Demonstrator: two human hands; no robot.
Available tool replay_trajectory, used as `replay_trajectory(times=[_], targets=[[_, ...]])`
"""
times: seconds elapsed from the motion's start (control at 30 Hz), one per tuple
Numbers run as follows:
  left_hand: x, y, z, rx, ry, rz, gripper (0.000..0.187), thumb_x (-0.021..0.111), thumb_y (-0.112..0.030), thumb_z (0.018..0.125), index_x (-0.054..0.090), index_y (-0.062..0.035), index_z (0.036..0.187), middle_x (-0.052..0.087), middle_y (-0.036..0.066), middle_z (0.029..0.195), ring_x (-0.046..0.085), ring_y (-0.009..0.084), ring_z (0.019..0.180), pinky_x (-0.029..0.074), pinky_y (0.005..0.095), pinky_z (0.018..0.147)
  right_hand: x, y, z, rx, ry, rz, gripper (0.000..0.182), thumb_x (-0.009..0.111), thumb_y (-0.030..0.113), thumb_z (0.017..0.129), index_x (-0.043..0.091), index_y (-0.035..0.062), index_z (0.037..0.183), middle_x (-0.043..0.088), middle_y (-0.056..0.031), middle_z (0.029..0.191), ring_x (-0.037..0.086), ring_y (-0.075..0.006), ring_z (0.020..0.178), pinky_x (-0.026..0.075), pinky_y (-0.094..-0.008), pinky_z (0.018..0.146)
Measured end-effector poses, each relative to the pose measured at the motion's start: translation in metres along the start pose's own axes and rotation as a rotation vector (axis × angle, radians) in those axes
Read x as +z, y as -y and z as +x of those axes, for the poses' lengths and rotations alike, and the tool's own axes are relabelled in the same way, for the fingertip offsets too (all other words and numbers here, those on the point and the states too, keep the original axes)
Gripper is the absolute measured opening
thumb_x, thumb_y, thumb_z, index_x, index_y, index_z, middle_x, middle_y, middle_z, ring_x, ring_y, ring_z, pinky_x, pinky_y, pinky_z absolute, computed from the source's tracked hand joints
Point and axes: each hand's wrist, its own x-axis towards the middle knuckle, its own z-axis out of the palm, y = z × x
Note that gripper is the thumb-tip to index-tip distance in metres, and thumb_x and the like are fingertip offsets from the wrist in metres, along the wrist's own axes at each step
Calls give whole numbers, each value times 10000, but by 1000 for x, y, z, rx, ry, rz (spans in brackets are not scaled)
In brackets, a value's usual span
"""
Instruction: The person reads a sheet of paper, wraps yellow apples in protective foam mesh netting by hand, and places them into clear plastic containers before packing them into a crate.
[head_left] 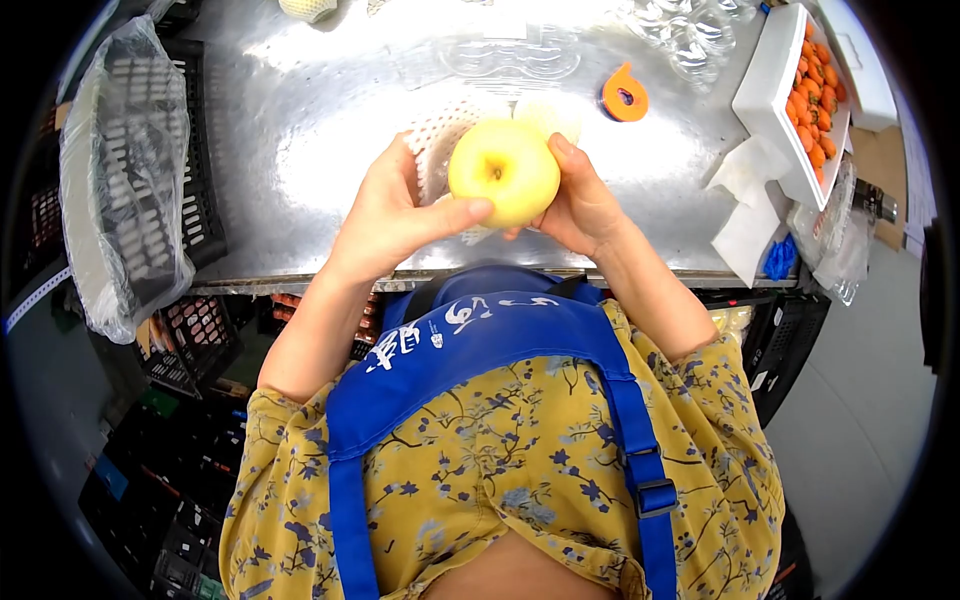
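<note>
A round yellow apple (515,180), stem cavity facing up, is held between my two hands above the metal table. My left hand (385,210) closes on its left side, the thumb lying along the lower edge. White foam netting (437,140) spreads between the left fingers and the fruit. On the opposite side my right hand (583,200) grips the apple, its thumb against the upper right and its other fingertips partly hidden underneath. A pale rounded piece (550,112) shows just behind the apple.
An orange tape dispenser (627,95) lies beyond my right hand. Clear plastic trays (515,55) rest at the back. At right stands a white foam box (768,95) of strawberries (815,100), near white paper (745,230). A plastic-covered black crate (125,170) borders the metal table (270,200).
</note>
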Motion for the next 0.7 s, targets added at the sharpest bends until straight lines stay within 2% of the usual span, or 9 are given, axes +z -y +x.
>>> replay_trajectory(times=[0.13, 0.23, 0.27, 0.4, 0.43, 0.53, 0.57, 0.67, 0.7], targets=[[3, -1, 0, 48, 64, 111, 722, 795, -129, 648, 418, 26, 1243, 538, 120, 1165, 500, 197, 1120, 390, 321, 964, -4, -1, 2, 3, -68, -260, 586, 470, 557, 861, 539, 38, 1123, 626, -80, 901, 609, -134, 759, 488, -252, 510], [9, -10, -2, -111, 81, 160, 699, 773, -123, 652, 421, 20, 1239, 543, 126, 1147, 529, 194, 1083, 434, 323, 926, 4, 6, 0, -41, -139, -601, 513, 467, 514, 882, 569, 38, 1044, 597, -58, 791, 569, -109, 639, 435, -219, 476], [7, -6, -1, -127, 53, -17, 697, 767, -134, 652, 422, 18, 1238, 543, 129, 1145, 537, 197, 1075, 446, 325, 918, 9, 10, -3, -62, -161, -721, 487, 465, 496, 891, 576, 38, 1015, 584, -49, 753, 552, -101, 597, 417, -208, 467], [-3, 17, -5, -172, -22, -643, 722, 726, -293, 668, 421, -17, 1261, 528, 140, 1180, 537, 247, 1093, 450, 380, 948, -11, 10, 4, -452, -307, -442, 343, 457, 392, 926, 540, 64, 980, 533, -23, 648, 512, -95, 557, 432, -194, 546], [-5, 24, -7, -184, 0, -790, 734, 719, -327, 671, 419, -24, 1269, 524, 139, 1193, 528, 254, 1106, 443, 391, 958, -19, 8, 11, -467, -289, -346, 321, 384, 308, 960, 507, 41, 1089, 588, -72, 804, 582, -132, 753, 467, -258, 689], [-2, 31, -10, -270, 34, -986, 835, 756, -393, 637, 392, -55, 1308, 479, 159, 1269, 490, 311, 1161, 415, 476, 996, 32, -2, 5, 66, -324, 114, 368, 418, 311, 950, 466, 101, 1248, 577, -78, 1117, 550, -138, 1034, 457, -283, 848], [-1, 34, -10, -299, 38, -1002, 831, 754, -393, 642, 392, -54, 1309, 474, 159, 1275, 489, 311, 1163, 416, 474, 996, 28, -12, 3, 103, -74, 171, 444, 432, 348, 941, 427, 98, 1308, 463, -72, 1315, 492, -155, 1149, 449, -295, 886], [1, 35, -15, -331, 60, -948, 803, 727, -380, 662, 384, -52, 1310, 492, 137, 1249, 496, 272, 1148, 413, 435, 987, 8, -28, 10, 24, 38, 190, 483, 454, 387, 925, 426, 94, 1309, 492, -77, 1286, 502, -155, 1140, 445, -292, 901], [0, 34, -16, -332, 71, -912, 791, 715, -374, 670, 381, -52, 1310, 503, 126, 1233, 501, 252, 1140, 411, 417, 983, 5, -26, 10, -6, -53, 313, 333, 509, 269, 921, 515, 71, 1189, 576, -54, 1123, 563, -138, 987, 461, -271, 816]])
